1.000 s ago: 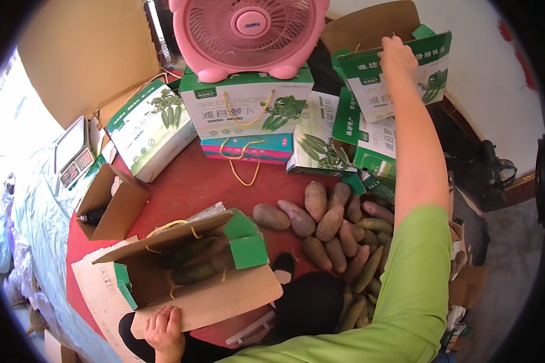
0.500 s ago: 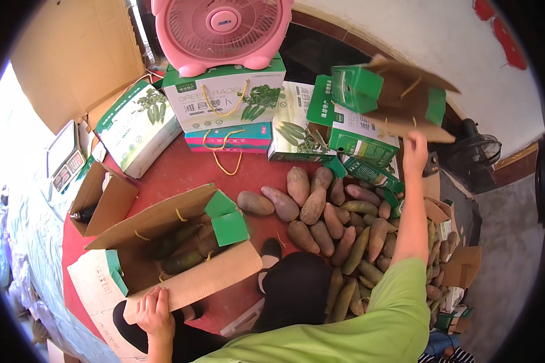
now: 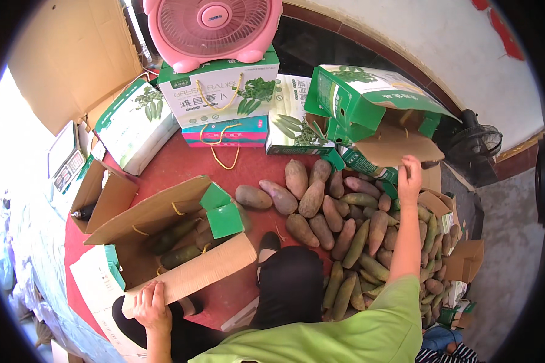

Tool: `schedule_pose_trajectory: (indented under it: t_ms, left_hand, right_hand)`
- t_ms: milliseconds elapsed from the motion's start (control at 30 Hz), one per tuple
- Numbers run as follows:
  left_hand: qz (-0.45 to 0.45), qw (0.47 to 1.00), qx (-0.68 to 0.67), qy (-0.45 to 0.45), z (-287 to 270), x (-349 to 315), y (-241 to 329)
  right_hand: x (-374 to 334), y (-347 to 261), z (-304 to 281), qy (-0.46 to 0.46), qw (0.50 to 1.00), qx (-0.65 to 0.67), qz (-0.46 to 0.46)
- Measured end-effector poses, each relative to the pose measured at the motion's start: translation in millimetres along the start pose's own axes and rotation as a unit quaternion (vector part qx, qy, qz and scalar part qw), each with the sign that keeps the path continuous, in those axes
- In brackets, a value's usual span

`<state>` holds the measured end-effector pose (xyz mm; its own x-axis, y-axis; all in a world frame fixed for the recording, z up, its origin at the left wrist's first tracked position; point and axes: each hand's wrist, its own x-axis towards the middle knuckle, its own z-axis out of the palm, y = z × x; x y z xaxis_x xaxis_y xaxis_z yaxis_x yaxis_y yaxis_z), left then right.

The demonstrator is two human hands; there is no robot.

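My left hand (image 3: 152, 305) is closed over the front flap of an open cardboard carton (image 3: 194, 269) with green end flaps and yellow cord handles. Several dark green radishes (image 3: 181, 256) lie inside that carton. Out to the right, my right hand (image 3: 409, 175) has its bent fingers at the lower flap edge of another green-and-white carton (image 3: 378, 88). This second carton lies tipped over other boxes, its open side facing me and its brown inside showing. Between the arms spreads a pile of radishes (image 3: 312, 199), some green and some coated reddish brown.
At the back, a pink fan (image 3: 215, 24) stands on a printed carton (image 3: 224, 91), over a blue-and-pink box (image 3: 224, 133). A scale (image 3: 66, 157) and a small brown box (image 3: 106, 202) sit at left. A black fan (image 3: 481, 139) stands far right. Red covering (image 3: 157, 160) lies underneath.
The carton at my right hand has turned over, showing its printed side on top, and settled onto the boxes. My right hand has come down and nearer. My left hand stays on its flap.
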<state>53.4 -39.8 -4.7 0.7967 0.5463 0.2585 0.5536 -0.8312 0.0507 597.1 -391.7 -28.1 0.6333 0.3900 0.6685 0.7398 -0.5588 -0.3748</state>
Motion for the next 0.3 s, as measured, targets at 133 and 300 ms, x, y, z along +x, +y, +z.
schedule_pose_trajectory:
  t_ms: [133, 300]
  left_hand:
    - [0.007, 1.000, -0.001, -0.001, 0.7, -0.8, -1.6]
    - [0.009, 1.000, -0.002, 0.015, 5.3, -5.1, -4.6]
  right_hand:
    - [18.7, 61.6, 6.8, 0.022, 0.981, -0.182, 0.066]
    - [-3.1, 73.6, 30.1, 0.102, 0.943, -0.077, 0.307]
